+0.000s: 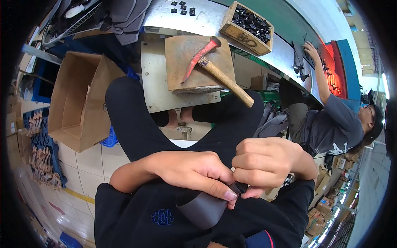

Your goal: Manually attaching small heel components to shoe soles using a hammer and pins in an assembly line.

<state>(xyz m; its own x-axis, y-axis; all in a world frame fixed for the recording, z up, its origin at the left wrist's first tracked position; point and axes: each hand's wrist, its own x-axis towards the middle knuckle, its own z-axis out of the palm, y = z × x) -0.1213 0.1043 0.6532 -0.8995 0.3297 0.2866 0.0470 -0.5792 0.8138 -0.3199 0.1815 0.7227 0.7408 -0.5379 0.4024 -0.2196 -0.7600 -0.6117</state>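
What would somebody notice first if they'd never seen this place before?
Probably the red-headed hammer, lying on a brown block in front of the person's lap. Next might be the red-orange glow at the upper right, beside another person's outstretched arm. Closest to us, the left hand and right hand meet at a curved dark strip, over the black top.

One fisheye view looks steeply down from the person's head — close above the left hand (198, 171) and right hand (264, 163), yet wide enough to reach the tabletop (160, 18) beyond the knees (124, 93).
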